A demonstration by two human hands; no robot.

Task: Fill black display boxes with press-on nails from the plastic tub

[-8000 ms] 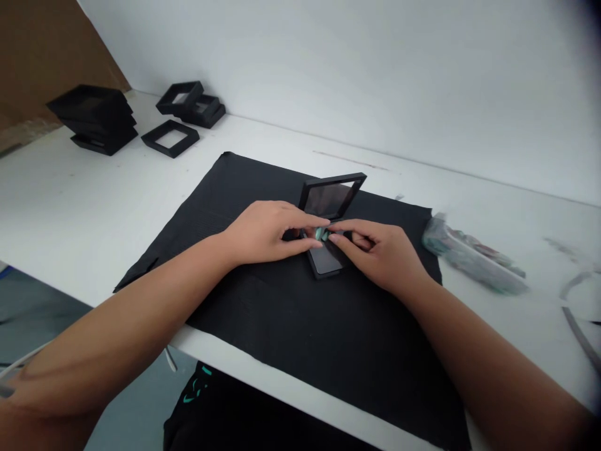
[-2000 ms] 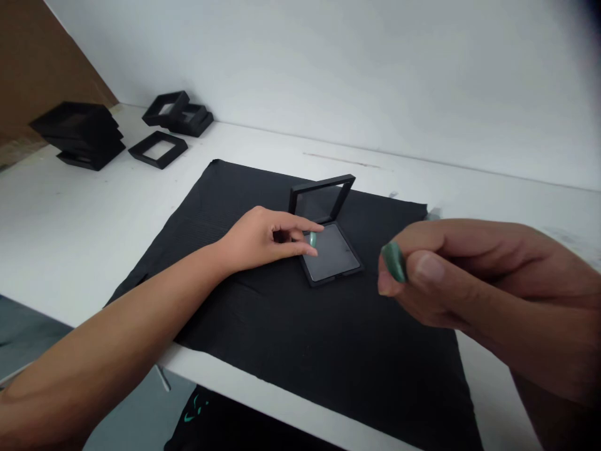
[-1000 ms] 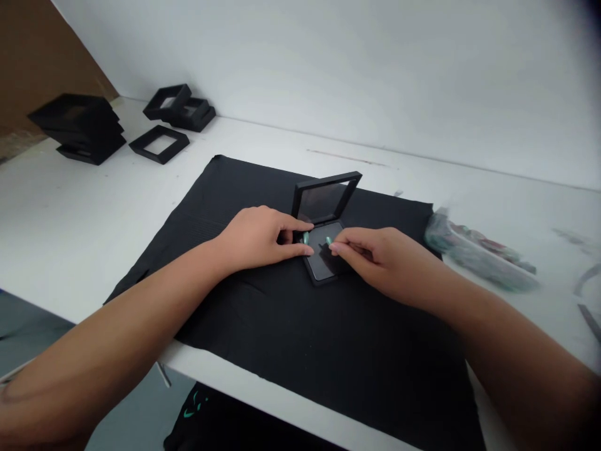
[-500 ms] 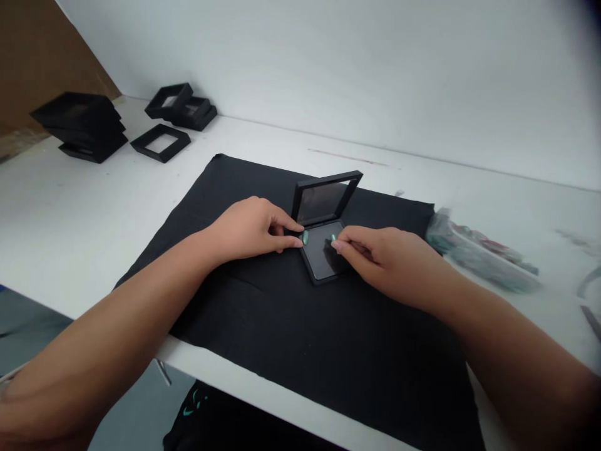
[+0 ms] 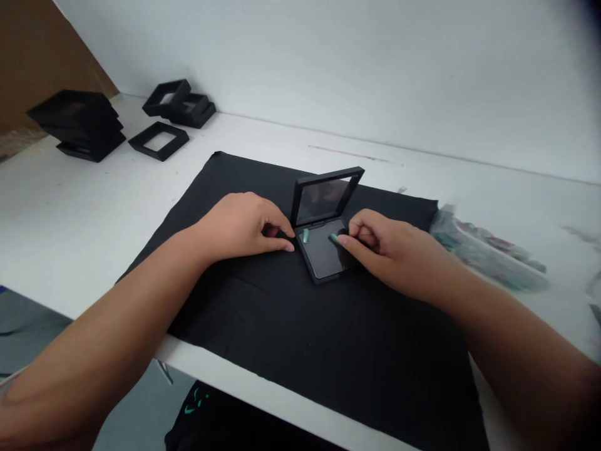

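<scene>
One green stone (image 5: 334, 238) is pinched in the right hand (image 5: 389, 250); the left hand (image 5: 239, 225), fingers together, touches the case (image 5: 323, 262) rim.

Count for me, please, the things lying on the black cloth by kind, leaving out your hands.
green stones: 2 (one pinched in the right hand)
open black case: 1
Total: 3

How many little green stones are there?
2. One stone lies on the open black case near the left hand; the other stone is held by the right hand. The blurry bag may hide more.
</scene>
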